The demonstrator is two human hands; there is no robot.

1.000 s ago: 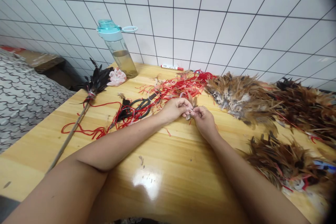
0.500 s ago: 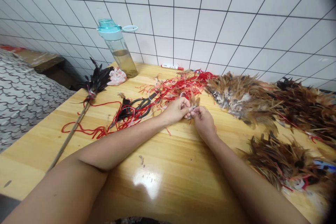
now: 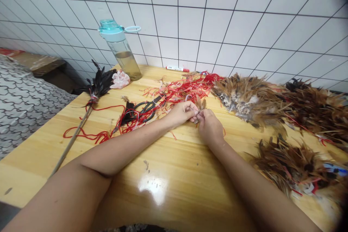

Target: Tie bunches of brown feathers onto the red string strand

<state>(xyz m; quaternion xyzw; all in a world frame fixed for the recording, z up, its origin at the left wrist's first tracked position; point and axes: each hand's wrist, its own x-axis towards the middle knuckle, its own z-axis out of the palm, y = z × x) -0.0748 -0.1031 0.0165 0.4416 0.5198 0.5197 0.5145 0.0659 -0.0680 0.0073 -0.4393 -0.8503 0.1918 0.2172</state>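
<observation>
Near the middle of the wooden table (image 3: 168,159), my left hand (image 3: 182,113) and my right hand (image 3: 210,125) meet fingertip to fingertip. Both are pinched closed at the base of a small bunch of brown feathers (image 3: 200,103), whose tips stick up behind the fingers. What exactly lies between the fingertips is mostly covered. Just beyond my left hand spreads a tangle of red string (image 3: 185,88). Black-handled scissors (image 3: 148,108) lie among the strings to the left of that hand.
A stick with black feathers (image 3: 99,81) tied at its end lies at left. Behind it stand a water bottle (image 3: 123,52) and a crumpled pinkish wad (image 3: 120,79). A red marker (image 3: 177,69) rests by the tiled wall. Brown feather bundles (image 3: 252,98) cover the right side.
My right hand has turned slightly, its fingers curling closer against the left fingertips. The feather bunch stays between both hands, and the view has shifted a little.
</observation>
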